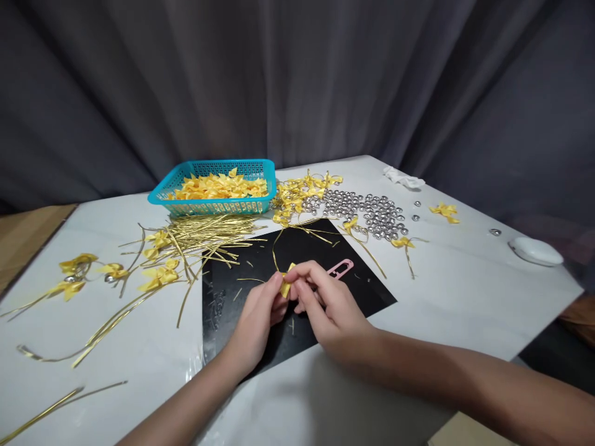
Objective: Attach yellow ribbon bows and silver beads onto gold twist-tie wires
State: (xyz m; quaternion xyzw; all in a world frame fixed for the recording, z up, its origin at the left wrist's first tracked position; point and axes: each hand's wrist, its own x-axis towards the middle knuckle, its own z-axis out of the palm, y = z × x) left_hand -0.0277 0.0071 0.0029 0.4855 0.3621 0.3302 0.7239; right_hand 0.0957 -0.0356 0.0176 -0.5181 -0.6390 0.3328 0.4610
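Both of my hands meet over a black mat (223,328) on the white table. Between them is a small yellow ribbon flower (286,287), partly covered by fingers. My left hand (263,310) pinches its left side, thumb on top. From the right, my right hand (328,303) grips the same flower between thumb and forefinger. A thin gold wire (274,248) rises from the fingers, and another end sticks out to the left. Just behind my right hand lies a pink-handled tool (341,269), its other end hidden.
A teal basket (211,209) full of yellow ribbon pieces stands at the back. Gold wires (204,232) lie in front of it. Silver beads (381,217) spread at back right, near a white oval object (535,251). Finished-looking yellow flowers (160,275) lie at left.
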